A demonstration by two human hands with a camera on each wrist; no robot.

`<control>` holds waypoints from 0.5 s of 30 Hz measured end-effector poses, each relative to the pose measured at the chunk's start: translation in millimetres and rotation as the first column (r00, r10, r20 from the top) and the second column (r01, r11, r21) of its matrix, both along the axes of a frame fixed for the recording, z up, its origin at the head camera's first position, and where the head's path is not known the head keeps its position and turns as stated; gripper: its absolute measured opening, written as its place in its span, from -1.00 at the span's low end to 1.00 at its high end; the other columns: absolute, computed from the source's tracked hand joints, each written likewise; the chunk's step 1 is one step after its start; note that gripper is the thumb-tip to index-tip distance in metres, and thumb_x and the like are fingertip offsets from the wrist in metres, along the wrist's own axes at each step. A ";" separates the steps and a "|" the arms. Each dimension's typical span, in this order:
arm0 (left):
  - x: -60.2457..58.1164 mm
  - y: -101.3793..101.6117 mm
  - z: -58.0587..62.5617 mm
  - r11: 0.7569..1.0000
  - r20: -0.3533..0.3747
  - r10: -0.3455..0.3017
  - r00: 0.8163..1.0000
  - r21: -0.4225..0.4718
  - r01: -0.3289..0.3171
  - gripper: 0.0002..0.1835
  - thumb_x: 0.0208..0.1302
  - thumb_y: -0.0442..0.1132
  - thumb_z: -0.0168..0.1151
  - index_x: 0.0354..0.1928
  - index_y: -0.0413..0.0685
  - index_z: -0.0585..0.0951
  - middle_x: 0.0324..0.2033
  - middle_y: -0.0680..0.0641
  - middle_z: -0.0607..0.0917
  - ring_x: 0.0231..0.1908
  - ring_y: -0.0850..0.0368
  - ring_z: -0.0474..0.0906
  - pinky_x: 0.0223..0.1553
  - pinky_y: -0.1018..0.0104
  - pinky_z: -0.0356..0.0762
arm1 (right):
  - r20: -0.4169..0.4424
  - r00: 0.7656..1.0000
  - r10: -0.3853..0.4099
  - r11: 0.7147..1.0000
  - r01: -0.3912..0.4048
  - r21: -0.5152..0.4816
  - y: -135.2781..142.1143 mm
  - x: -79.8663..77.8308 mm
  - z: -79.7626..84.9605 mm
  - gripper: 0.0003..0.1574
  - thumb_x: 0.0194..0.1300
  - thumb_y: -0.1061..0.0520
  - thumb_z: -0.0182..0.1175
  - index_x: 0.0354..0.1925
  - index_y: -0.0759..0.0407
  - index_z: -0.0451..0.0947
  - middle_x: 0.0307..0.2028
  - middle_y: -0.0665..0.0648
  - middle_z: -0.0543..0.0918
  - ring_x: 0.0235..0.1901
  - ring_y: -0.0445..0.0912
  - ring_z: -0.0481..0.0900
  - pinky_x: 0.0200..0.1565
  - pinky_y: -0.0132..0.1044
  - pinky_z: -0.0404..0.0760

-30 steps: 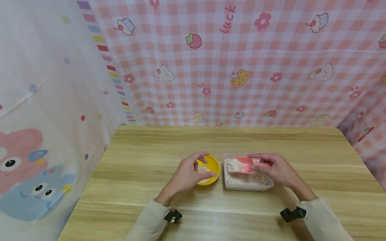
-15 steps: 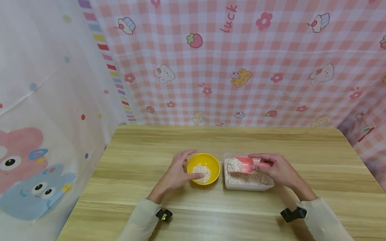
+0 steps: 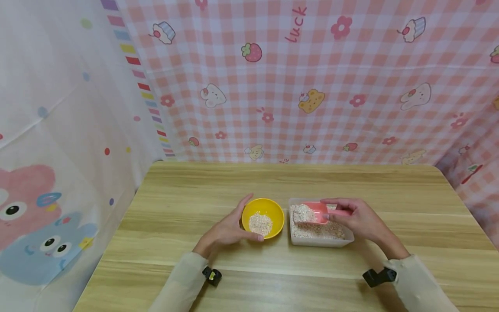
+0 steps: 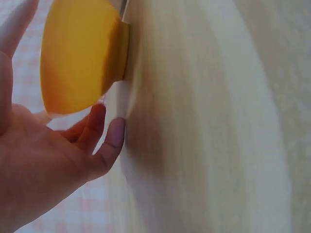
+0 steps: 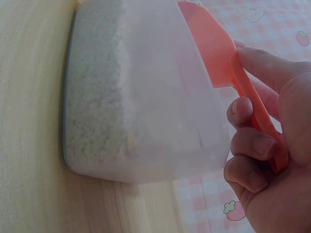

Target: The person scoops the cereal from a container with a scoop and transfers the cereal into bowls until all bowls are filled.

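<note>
In the head view, my right hand (image 3: pixel 354 219) grips the handle of a pink scoop (image 3: pixel 320 212). Pale oat-like flakes (image 3: pixel 303 214) fill its front end. The scoop is over a translucent white tub (image 3: pixel 319 242) holding more flakes; in the right wrist view, curled fingers (image 5: pixel 250 143) wrap the scoop's handle beside the tub wall. To the left stands a small yellow bowl (image 3: pixel 276 210) with a layer of flakes (image 3: pixel 260 223) at its bottom. My left hand (image 3: pixel 228 227) is spread around the bowl's left side, thumb along the front rim, fingers partly hidden behind it.
Bowl and tub stand close together on a wooden table (image 3: pixel 202 186), a narrow gap between them. A pink checked cloth (image 3: pixel 273 86) hangs behind the table's back edge, and a white patterned cloth (image 3: pixel 70 130) hangs at the left.
My left hand has drawn back leftward from over the bowl, and its thumb has come from above the flakes to the front rim. The right hand and filled scoop have stayed put.
</note>
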State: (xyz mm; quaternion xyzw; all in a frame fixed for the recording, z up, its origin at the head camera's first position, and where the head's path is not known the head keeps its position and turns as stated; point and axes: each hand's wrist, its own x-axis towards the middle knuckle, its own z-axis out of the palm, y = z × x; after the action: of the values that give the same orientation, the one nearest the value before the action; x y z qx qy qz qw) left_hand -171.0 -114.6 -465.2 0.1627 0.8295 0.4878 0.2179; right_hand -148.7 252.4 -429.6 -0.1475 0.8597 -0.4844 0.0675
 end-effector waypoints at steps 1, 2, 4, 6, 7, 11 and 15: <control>-0.5 0.1 -0.7 1.000 0.012 -0.008 1.000 -0.003 0.008 0.30 -0.04 0.02 0.61 0.58 0.24 -0.14 0.56 -0.08 0.01 0.51 -0.09 -0.03 0.46 -0.20 -0.12 | -0.002 1.000 0.002 1.000 -0.002 -0.004 0.0 -0.2 0.2 -0.48 0.25 0.05 0.39 0.15 0.14 0.62 -0.63 0.01 0.48 -0.62 -0.28 0.34 -0.58 -0.39 0.39; -0.7 0.3 -0.9 1.000 0.022 -0.015 1.000 -0.006 0.015 0.32 -0.06 0.03 0.61 0.58 0.28 -0.16 0.56 -0.07 -0.01 0.51 -0.08 -0.03 0.47 -0.19 -0.11 | -0.002 1.000 0.004 1.000 -0.004 -0.008 0.0 -0.3 0.4 -0.49 0.25 0.06 0.39 0.15 0.15 0.62 -0.63 0.02 0.49 -0.62 -0.28 0.34 -0.58 -0.39 0.39; -1.2 0.6 -1.5 1.000 0.034 -0.026 0.999 -0.005 0.026 0.33 -0.06 0.03 0.62 0.58 0.29 -0.18 0.57 -0.05 -0.04 0.51 -0.06 -0.04 0.47 -0.17 -0.12 | -0.003 1.000 0.008 1.000 -0.008 -0.014 0.1 -0.7 0.4 -0.49 0.25 0.07 0.39 0.16 0.16 0.62 -0.61 0.05 0.51 -0.63 -0.28 0.34 -0.58 -0.39 0.40; -1.3 1.2 -2.2 0.999 0.044 -0.032 0.998 -0.007 0.033 0.34 -0.07 0.02 0.62 0.58 0.30 -0.18 0.57 -0.01 -0.04 0.51 -0.02 -0.04 0.48 -0.14 -0.12 | -0.001 1.000 0.014 1.000 -0.014 -0.018 0.5 -1.2 -0.4 -0.48 0.25 0.08 0.38 0.16 0.17 0.61 -0.61 0.09 0.52 -0.62 -0.28 0.34 -0.58 -0.39 0.39; -1.2 1.5 -2.4 0.999 0.048 -0.034 0.998 -0.007 0.034 0.33 -0.06 0.02 0.62 0.58 0.30 -0.17 0.57 0.00 -0.03 0.51 -0.01 -0.03 0.48 -0.13 -0.12 | -0.001 1.000 0.014 1.000 -0.014 -0.018 0.8 -1.5 -0.9 -0.49 0.26 0.08 0.38 0.16 0.17 0.61 -0.61 0.10 0.52 -0.63 -0.28 0.34 -0.58 -0.38 0.39; -0.6 2.6 -3.6 1.000 0.057 -0.029 0.998 -0.010 0.030 0.29 -0.05 0.03 0.61 0.57 0.36 -0.14 0.55 -0.02 0.04 0.49 -0.04 0.03 0.47 -0.16 -0.09 | -0.006 1.000 0.008 1.000 -0.008 -0.009 1.7 -2.6 -2.7 -0.50 0.25 0.07 0.38 0.15 0.15 0.62 -0.60 0.12 0.53 -0.63 -0.28 0.34 -0.59 -0.38 0.39; -0.2 3.4 -4.1 1.000 0.063 -0.022 0.998 -0.012 0.023 0.27 -0.05 0.05 0.60 0.56 0.38 -0.11 0.54 -0.02 0.08 0.47 -0.07 0.07 0.46 -0.20 -0.06 | -0.011 1.000 0.006 1.000 -0.006 -0.004 1.8 -2.7 -1.8 -0.51 0.25 0.06 0.38 0.14 0.13 0.62 -0.58 0.09 0.53 -0.63 -0.27 0.34 -0.59 -0.38 0.39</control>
State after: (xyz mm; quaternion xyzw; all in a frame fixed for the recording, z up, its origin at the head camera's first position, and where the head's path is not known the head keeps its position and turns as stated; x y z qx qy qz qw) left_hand -171.2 -111.2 -469.3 0.1552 0.8235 0.4847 0.2507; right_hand -151.3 254.2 -431.4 -0.1530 0.8586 -0.4851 0.0640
